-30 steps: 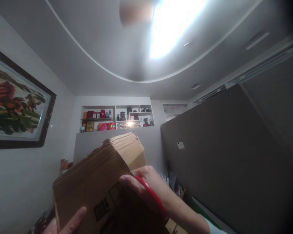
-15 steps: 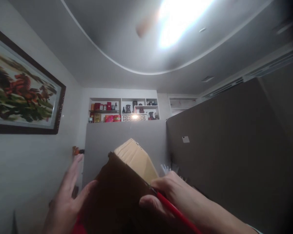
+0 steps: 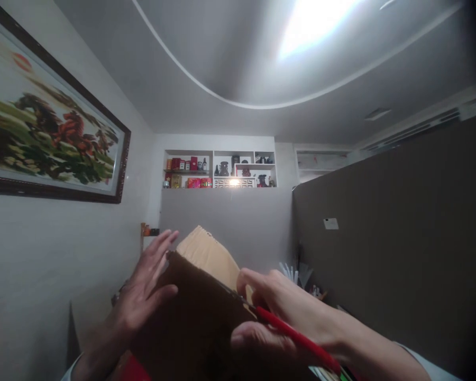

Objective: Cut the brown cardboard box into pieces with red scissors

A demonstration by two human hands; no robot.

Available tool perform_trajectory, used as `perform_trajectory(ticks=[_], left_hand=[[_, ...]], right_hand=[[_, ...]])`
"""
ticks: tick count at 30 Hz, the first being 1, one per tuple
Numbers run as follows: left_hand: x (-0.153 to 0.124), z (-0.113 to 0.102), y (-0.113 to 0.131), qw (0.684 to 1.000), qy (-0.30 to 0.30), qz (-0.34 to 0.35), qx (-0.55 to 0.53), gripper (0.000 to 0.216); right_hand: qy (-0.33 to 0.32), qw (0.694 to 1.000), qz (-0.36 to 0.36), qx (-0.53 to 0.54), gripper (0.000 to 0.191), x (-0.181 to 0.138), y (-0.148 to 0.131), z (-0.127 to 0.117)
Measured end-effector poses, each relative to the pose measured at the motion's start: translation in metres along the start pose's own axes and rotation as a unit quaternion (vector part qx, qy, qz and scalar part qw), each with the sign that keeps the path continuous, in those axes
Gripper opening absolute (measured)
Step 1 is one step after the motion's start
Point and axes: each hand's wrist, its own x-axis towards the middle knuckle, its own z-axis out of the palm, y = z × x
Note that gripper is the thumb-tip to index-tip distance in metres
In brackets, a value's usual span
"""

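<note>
A brown cardboard box (image 3: 198, 312) is held up in front of me, its near face dark in shadow and a lit top flap at its far edge. My left hand (image 3: 145, 288) lies flat against the box's left side with its fingers spread. My right hand (image 3: 280, 312) presses on the box's right edge and pinches a thin red tool (image 3: 297, 338), whose tip meets the box edge. What kind of tool it is I cannot tell. A red patch (image 3: 137, 370) shows under the box at the bottom.
A grey partition wall (image 3: 400, 238) stands at the right and another one behind the box. A framed painting (image 3: 51, 132) hangs on the left wall. Shelves with red boxes and bottles (image 3: 220, 169) sit at the back. Pens stand in a holder (image 3: 301, 278).
The view has swung left and up. My left hand has moved up from the box's lower left corner onto its left side, and the box has turned so its dark face is toward me.
</note>
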Motion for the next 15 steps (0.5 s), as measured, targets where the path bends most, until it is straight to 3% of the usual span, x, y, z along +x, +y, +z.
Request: perform_trajectory(ticks=[2, 8, 12, 15], left_hand=[[0.003, -0.003, -0.001, 1.0, 0.011, -0.001, -0.006, 0.071], [0.003, -0.011, -0.004, 1.0, -0.019, 0.012, -0.009, 0.046], [-0.011, -0.016, -0.007, 0.999, -0.008, 0.01, 0.034, 0.033], [-0.02, -0.016, -0.011, 0.999, -0.031, 0.009, 0.034, 0.032]], right_hand=[[-0.02, 1.0, 0.009, 0.018, 0.032, 0.007, -0.004, -0.002], [-0.1, 0.993, 0.003, 0.061, 0.035, 0.017, -0.009, -0.013], [-0.075, 0.997, -0.004, -0.004, 0.039, 0.016, -0.004, -0.011], [-0.082, 0.996, -0.015, -0.033, 0.046, 0.016, -0.002, -0.004]])
